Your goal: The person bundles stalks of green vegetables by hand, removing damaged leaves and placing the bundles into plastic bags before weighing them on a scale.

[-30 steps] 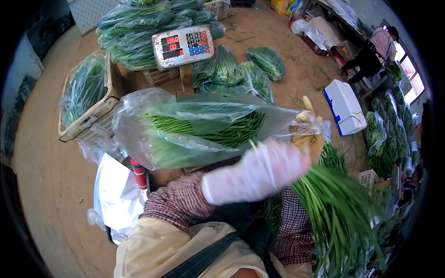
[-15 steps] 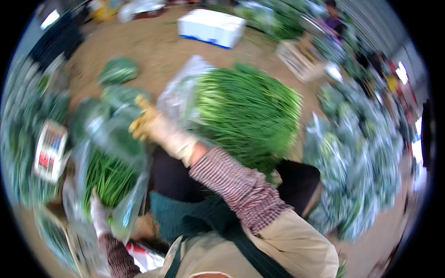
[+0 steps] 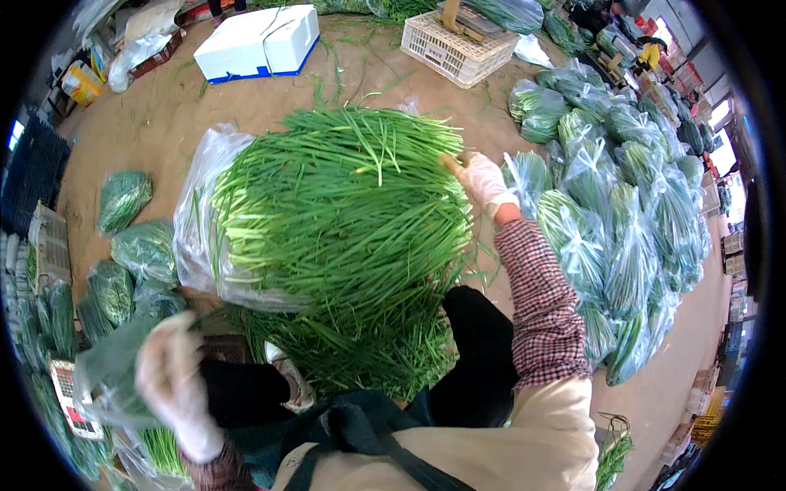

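A broad pile of garlic chives (image 3: 344, 213) lies in front of me, pale stem ends at both sides, partly over a clear plastic sheet (image 3: 196, 221). My right hand (image 3: 485, 182), in a pale glove with yellowed fingertips, is at the pile's right edge, fingers closed on chives there. My left hand (image 3: 176, 385), also gloved, is smeared by motion at the lower left; its fingers do not show clearly. Beside it is a translucent plastic bag (image 3: 115, 372); whether the hand grips it is unclear. Below, more chives (image 3: 164, 450) show in an open bag.
Filled bags of greens (image 3: 614, 237) are heaped on the right, with several smaller bags (image 3: 143, 250) on the left. A white foam box (image 3: 258, 45) and a cream crate (image 3: 454, 49) stand beyond the pile. A scale-like device with a red display (image 3: 74, 397) is at lower left.
My view has swung rightward. My right hand has moved from above the bags on the left to the pile's right edge. The left hand has risen from the bagged chives.
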Motion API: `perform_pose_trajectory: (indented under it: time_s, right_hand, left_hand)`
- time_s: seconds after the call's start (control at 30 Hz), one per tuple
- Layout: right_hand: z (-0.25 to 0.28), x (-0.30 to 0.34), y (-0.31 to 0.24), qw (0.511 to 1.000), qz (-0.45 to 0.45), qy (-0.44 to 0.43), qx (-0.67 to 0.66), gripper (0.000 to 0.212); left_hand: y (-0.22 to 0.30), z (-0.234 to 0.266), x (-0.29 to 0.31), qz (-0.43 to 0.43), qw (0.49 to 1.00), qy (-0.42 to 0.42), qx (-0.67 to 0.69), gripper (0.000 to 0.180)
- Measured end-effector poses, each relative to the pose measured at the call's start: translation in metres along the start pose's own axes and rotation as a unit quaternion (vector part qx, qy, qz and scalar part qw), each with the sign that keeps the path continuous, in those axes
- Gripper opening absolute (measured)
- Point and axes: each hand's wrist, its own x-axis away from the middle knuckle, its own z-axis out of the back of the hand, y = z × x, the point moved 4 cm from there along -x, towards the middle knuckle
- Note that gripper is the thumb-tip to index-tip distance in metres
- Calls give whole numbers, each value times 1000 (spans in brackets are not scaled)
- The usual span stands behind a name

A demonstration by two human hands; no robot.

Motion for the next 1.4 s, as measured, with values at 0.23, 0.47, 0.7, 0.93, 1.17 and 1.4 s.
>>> perform_pose_trajectory:
  time_s: [0.23, 0.47, 0.7, 0.93, 1.17, 1.4]
  right_hand:
    - [-64, -35, -118, 975, 98, -130, 149, 117]
    - [-72, -91, 40, 953, 134, -251, 104, 79]
    - [-68, -79, 49, 942, 110, -314, -32, 120]
    - [-94, -72, 20, 972, 97, -206, 52, 94]
    - [-24, -51, -28, 986, 64, -98, 122, 47]
    - [62, 103, -146, 989, 65, -106, -74, 56]
  left_hand:
    - [0, -231, -63, 97, 933, -257, 231, 20]
    - [-35, -277, -27, 101, 905, -346, 227, 30]
    - [-31, -281, -8, 28, 900, -396, 181, 31]
    - [-26, -287, 11, 31, 885, -419, 199, 31]
    - [-1, -313, 32, 238, 707, -515, 423, 37]
    - [39, -291, 25, 144, 531, -381, 743, 113]
